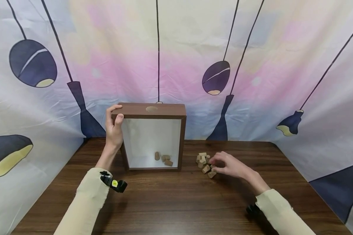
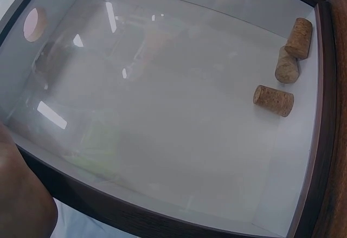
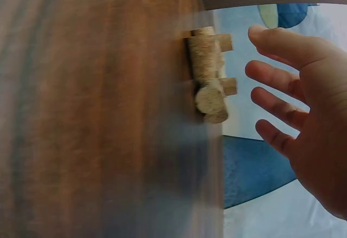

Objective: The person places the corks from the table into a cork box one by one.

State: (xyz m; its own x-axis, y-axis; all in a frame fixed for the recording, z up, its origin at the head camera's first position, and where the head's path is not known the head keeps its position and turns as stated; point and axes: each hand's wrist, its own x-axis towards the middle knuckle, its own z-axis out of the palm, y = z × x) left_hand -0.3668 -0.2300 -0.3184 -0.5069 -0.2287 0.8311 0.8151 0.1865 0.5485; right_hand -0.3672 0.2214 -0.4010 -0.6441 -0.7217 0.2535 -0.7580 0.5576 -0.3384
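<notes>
Upright on the bench [image 1: 170, 202], toward its far edge and left of its middle: a box [image 1: 169, 110] with a clear front, a round hole [image 1: 151, 109] in the top, and a few corks [image 1: 166, 158] inside, low down toward the bottom right corner. Just right of the bench's middle, nearer the far edge: a small heap [image 1: 203, 160] of more corks. Probably best to pinch one cork at a time across its rounded side and lift straight up, without scattering neighbours; hold the box firm against tipping. Left hand [image 1: 114, 130]: wrapped on the box's top left corner, fingers over the top, thumb in front. Right hand [image 1: 230, 165]: beside the heap, empty, fingers spread and slightly bent, seemingly just short of touching.
</notes>
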